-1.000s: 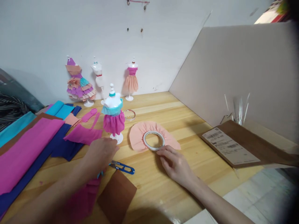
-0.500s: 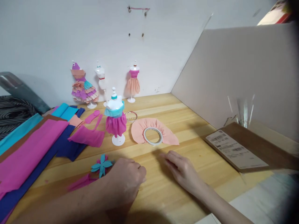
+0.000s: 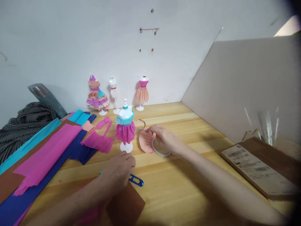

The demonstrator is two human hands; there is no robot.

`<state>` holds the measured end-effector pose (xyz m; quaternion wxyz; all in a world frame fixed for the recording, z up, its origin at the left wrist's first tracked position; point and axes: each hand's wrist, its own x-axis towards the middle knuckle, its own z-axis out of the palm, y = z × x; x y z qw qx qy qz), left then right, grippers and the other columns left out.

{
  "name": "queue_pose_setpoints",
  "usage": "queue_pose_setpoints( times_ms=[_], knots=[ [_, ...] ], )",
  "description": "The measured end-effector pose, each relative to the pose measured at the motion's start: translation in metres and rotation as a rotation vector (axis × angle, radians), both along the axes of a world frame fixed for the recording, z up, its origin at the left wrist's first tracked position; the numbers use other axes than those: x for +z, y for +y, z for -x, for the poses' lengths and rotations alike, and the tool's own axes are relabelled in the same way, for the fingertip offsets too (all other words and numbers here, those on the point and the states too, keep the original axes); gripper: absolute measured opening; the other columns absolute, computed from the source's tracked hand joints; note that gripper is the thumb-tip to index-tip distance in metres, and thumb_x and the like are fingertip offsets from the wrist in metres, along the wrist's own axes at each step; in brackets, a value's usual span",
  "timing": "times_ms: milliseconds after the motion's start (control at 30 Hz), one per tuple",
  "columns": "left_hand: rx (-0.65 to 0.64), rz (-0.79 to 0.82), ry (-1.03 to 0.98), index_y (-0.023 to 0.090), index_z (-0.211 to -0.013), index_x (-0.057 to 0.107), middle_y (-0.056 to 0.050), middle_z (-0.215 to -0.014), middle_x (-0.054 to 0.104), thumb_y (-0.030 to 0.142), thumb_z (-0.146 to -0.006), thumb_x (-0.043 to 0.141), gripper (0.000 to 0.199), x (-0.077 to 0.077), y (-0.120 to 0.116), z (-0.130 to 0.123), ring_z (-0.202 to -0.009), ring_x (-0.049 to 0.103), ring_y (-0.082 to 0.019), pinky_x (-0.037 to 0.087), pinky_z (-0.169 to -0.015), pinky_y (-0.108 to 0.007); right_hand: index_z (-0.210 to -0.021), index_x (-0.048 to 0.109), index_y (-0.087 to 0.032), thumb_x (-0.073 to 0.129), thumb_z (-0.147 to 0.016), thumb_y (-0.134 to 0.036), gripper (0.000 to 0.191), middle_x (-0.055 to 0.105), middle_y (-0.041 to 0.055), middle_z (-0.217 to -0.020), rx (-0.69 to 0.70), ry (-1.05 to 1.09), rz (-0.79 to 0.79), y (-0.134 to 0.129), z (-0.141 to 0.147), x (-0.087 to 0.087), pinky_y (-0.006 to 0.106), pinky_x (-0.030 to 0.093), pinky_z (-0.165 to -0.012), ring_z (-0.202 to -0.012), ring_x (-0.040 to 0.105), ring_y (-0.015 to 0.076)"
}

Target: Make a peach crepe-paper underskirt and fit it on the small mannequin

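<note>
My right hand (image 3: pixel 166 138) reaches over a gathered peach paper piece (image 3: pixel 146 142) and the roll of tape (image 3: pixel 162 154) lying on it. Its fingers are bent together at the roll's upper left edge; what they grip is hidden. Close to the front, my left hand (image 3: pixel 121 169) is curled closed, with its fingertips out of sight. A blue slotted plastic handle (image 3: pixel 136 180) sticks out beside it, and a brown square (image 3: pixel 125 204) lies below. Just behind this hand stands a small white mannequin (image 3: pixel 127 108) wearing a turquoise top and magenta skirt (image 3: pixel 125 132).
Dressed mini mannequins (image 3: pixel 97 97) stand along the wall. Coloured crepe sheets (image 3: pixel 50 150) and magenta pieces (image 3: pixel 100 142) spread over the left side. A bracelet-like ring (image 3: pixel 139 124) lies behind the peach piece. At right sits a labelled cardboard parcel (image 3: pixel 265 166).
My right hand has moved forward onto the tape and peach piece. My left hand has shifted left, and the blue handle and brown square now show. The view has tilted up and turned left.
</note>
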<state>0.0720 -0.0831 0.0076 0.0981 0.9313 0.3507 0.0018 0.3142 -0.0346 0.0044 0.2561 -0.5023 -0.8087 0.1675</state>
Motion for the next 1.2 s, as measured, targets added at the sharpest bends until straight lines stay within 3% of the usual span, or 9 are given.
queue_pose_setpoints(
  times_ms=[133, 200, 300, 500, 633, 733, 867, 1000, 1200],
  knots=[
    [0.2, 0.006, 0.144, 0.016, -0.079, 0.058, -0.008, -0.08, 0.067, 0.018, -0.095, 0.033, 0.03, 0.006, 0.01, 0.014, -0.075, 0.062, -0.021, 0.042, -0.064, -0.03, -0.089, 0.058, -0.016, 0.036, -0.087, -0.011, 0.023, 0.066, 0.0013, -0.07, -0.107, 0.03, 0.023, 0.048, 0.005, -0.015, 0.022, 0.042, -0.055, -0.054, 0.059, 0.0109],
    [0.181, 0.004, 0.206, 0.016, -0.082, 0.059, -0.01, -0.084, 0.068, 0.017, -0.093, 0.034, 0.027, 0.006, 0.015, 0.02, -0.078, 0.064, -0.024, 0.044, -0.065, -0.032, -0.082, 0.058, -0.016, 0.036, -0.089, -0.014, 0.023, 0.065, 0.0003, -0.064, -0.13, 0.015, 0.045, 0.062, 0.009, -0.021, 0.02, 0.038, -0.05, -0.046, 0.056, 0.0089],
    [0.107, 0.005, 0.268, 0.014, -0.083, 0.061, -0.014, -0.087, 0.068, 0.011, -0.086, 0.04, 0.021, -0.003, 0.022, 0.027, -0.077, 0.065, -0.027, 0.047, -0.063, -0.035, -0.07, 0.058, -0.016, 0.041, -0.09, -0.02, 0.026, 0.063, 0.0007, -0.057, -0.143, -0.031, 0.061, 0.071, 0.014, -0.024, 0.021, 0.035, -0.05, -0.044, 0.054, 0.0093],
    [0.179, 0.022, 0.218, 0.011, -0.081, 0.063, -0.016, -0.079, 0.068, 0.015, -0.086, 0.042, 0.022, -0.024, 0.032, 0.04, -0.071, 0.065, -0.028, 0.048, -0.062, -0.038, -0.068, 0.059, -0.017, 0.039, -0.094, -0.031, 0.036, 0.066, 0.0033, -0.062, -0.128, -0.094, 0.08, 0.068, 0.01, -0.02, 0.024, 0.032, -0.053, -0.051, 0.054, 0.0116],
    [0.283, 0.015, 0.201, 0.011, -0.081, 0.066, -0.017, -0.076, 0.068, 0.019, -0.09, 0.038, 0.03, -0.019, 0.034, 0.051, -0.073, 0.067, -0.029, 0.045, -0.064, -0.037, -0.072, 0.064, -0.017, 0.051, -0.084, -0.022, 0.018, 0.065, 0.0025, -0.063, -0.061, -0.131, 0.098, 0.049, 0.007, -0.02, 0.025, 0.033, -0.056, -0.056, 0.053, 0.0135],
    [0.349, 0.018, 0.206, 0.012, -0.076, 0.067, -0.017, -0.074, 0.069, 0.023, -0.091, 0.038, 0.035, -0.01, 0.032, 0.056, -0.072, 0.067, -0.029, 0.042, -0.062, -0.036, -0.075, 0.065, -0.018, 0.049, -0.085, -0.02, 0.019, 0.065, 0.0015, -0.064, 0.003, -0.121, 0.117, 0.019, 0.014, -0.02, 0.024, 0.034, -0.056, -0.057, 0.053, 0.0131],
    [0.414, 0.043, 0.192, 0.014, -0.062, 0.063, -0.012, -0.063, 0.064, 0.039, -0.094, 0.037, 0.048, -0.006, 0.028, 0.06, -0.065, 0.063, -0.026, 0.034, -0.057, -0.031, -0.076, 0.064, -0.018, 0.047, -0.09, -0.022, 0.023, 0.066, 0.0023, -0.068, 0.266, -0.085, 0.161, -0.025, 0.032, -0.026, 0.024, 0.036, -0.057, -0.059, 0.056, 0.0131],
    [0.474, 0.063, 0.077, 0.016, -0.052, 0.055, -0.006, -0.054, 0.055, 0.051, -0.095, 0.035, 0.059, -0.01, 0.029, 0.065, -0.059, 0.056, -0.019, 0.03, -0.056, -0.029, -0.069, 0.059, -0.019, 0.048, -0.093, -0.02, 0.026, 0.062, 0.002, -0.063, 0.398, -0.134, 0.122, -0.054, 0.052, -0.039, 0.025, 0.033, -0.054, -0.056, 0.054, 0.0132],
    [0.211, 0.034, -0.094, 0.016, -0.085, 0.063, -0.006, -0.091, 0.066, 0.035, -0.081, 0.065, 0.019, -0.022, 0.026, 0.068, -0.093, 0.059, -0.022, 0.044, -0.081, -0.031, -0.077, 0.06, -0.018, 0.059, -0.087, -0.02, 0.01, 0.065, 0.0024, -0.065, 0.343, -0.337, 0.116, -0.072, 0.072, -0.05, 0.028, 0.023, -0.051, -0.055, 0.055, 0.0141]
  ],
)
